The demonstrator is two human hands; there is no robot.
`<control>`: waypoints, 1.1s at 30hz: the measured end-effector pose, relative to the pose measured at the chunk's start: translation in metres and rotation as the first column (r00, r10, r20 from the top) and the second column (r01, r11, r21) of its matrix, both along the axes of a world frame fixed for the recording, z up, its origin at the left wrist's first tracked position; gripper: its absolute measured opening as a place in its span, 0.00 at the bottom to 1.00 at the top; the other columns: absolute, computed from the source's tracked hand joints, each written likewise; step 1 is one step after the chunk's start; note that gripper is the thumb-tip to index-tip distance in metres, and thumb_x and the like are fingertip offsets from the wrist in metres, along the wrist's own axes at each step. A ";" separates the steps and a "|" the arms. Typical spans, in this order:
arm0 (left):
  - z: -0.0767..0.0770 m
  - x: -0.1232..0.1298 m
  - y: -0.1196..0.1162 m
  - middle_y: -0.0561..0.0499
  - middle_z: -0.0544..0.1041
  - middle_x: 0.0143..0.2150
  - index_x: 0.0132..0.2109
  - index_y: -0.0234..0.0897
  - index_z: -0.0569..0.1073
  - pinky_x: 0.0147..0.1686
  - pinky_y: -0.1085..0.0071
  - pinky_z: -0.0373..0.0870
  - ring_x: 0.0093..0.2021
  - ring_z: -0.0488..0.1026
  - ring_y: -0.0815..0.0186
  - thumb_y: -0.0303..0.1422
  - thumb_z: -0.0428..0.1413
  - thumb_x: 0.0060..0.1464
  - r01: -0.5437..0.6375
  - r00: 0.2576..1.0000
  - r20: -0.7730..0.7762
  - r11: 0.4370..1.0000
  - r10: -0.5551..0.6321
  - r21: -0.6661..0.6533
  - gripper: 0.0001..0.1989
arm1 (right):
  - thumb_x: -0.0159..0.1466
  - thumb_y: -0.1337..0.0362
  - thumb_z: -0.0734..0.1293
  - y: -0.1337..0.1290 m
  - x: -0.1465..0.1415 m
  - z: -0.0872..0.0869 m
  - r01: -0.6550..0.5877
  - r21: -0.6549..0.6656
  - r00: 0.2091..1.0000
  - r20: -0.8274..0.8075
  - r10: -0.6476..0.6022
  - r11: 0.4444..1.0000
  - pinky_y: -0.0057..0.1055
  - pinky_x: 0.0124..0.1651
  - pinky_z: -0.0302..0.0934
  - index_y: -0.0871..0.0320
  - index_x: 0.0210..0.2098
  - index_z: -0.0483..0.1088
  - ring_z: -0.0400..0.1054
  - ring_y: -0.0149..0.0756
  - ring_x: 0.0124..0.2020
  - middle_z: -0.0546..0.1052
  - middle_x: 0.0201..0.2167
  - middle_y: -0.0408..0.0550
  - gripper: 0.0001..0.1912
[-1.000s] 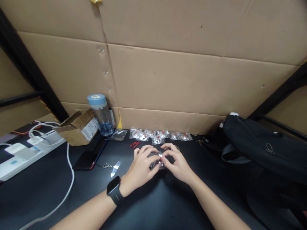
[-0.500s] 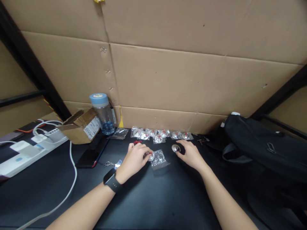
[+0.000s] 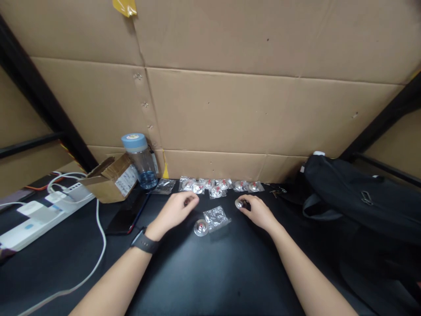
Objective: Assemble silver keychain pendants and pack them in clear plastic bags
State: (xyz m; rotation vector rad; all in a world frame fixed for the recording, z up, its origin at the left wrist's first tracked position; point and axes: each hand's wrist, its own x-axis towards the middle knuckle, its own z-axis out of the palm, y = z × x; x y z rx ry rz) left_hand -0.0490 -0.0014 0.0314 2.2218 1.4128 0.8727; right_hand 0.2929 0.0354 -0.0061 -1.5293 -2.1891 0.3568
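Observation:
A round metal disc with a red centre (image 3: 201,227) lies on the black table, touching or close beside a clear plastic bag (image 3: 217,218). Up and to the left of that disc is my left hand (image 3: 177,208), its fingers curled together; what they hold, if anything, is hidden. My right hand (image 3: 258,211) pinches a small round metal piece (image 3: 240,203) at its edge, right of the bag. Behind both hands, several bagged metal discs with red centres (image 3: 217,191) lie in a row along the cardboard wall.
On the left are an open cardboard box (image 3: 110,180), a bottle with a blue lid (image 3: 141,162), a dark phone (image 3: 126,217), a white power strip (image 3: 36,221) and its cable. A flat bag (image 3: 164,186) lies by the bottle. A black backpack (image 3: 348,197) fills the right side.
My left hand has let go of the red-centred disc and moved up and left; the disc now lies nearer to me. My right hand has closed on the small metal piece.

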 end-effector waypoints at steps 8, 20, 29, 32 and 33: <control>-0.031 -0.026 0.025 0.45 0.78 0.46 0.44 0.42 0.80 0.46 0.60 0.65 0.48 0.71 0.54 0.37 0.55 0.61 -0.235 0.920 -0.272 0.952 0.283 0.196 0.10 | 0.59 0.67 0.69 0.002 0.001 -0.001 0.003 0.039 1.000 -0.022 -0.003 0.999 0.38 0.49 0.65 0.52 0.46 0.75 0.74 0.43 0.43 0.80 0.42 0.47 0.15; -0.033 -0.004 0.029 0.44 0.78 0.45 0.36 0.40 0.77 0.45 0.59 0.59 0.49 0.68 0.53 0.33 0.53 0.64 -0.191 0.914 -0.306 0.947 0.267 0.258 0.09 | 0.58 0.56 0.74 -0.001 -0.013 0.008 0.108 0.034 0.901 -0.426 -0.084 0.994 0.39 0.46 0.68 0.55 0.41 0.74 0.76 0.44 0.43 0.81 0.40 0.49 0.15; -0.009 0.033 -0.004 0.47 0.82 0.42 0.47 0.38 0.77 0.48 0.65 0.70 0.44 0.78 0.60 0.39 0.58 0.62 0.084 0.898 0.439 0.991 -0.032 -0.100 0.11 | 0.64 0.59 0.72 -0.049 -0.078 0.027 -0.130 0.115 0.655 -0.736 0.173 0.985 0.38 0.51 0.66 0.54 0.42 0.71 0.72 0.44 0.53 0.78 0.51 0.52 0.10; -0.009 0.046 -0.014 0.45 0.82 0.45 0.49 0.36 0.78 0.51 0.64 0.71 0.47 0.78 0.58 0.38 0.60 0.60 0.163 0.839 0.542 0.971 -0.044 -0.174 0.14 | 0.65 0.61 0.71 -0.062 -0.093 0.026 -0.191 0.123 0.602 -0.769 0.215 0.974 0.38 0.52 0.64 0.54 0.42 0.70 0.71 0.44 0.55 0.76 0.53 0.53 0.08; -0.010 0.049 -0.017 0.45 0.82 0.45 0.48 0.35 0.79 0.51 0.65 0.71 0.46 0.78 0.58 0.38 0.60 0.60 0.184 0.833 0.551 0.964 -0.049 -0.193 0.14 | 0.65 0.61 0.71 -0.064 -0.096 0.025 -0.199 0.123 0.596 -0.772 0.220 0.972 0.38 0.53 0.64 0.54 0.42 0.70 0.71 0.44 0.55 0.76 0.54 0.53 0.08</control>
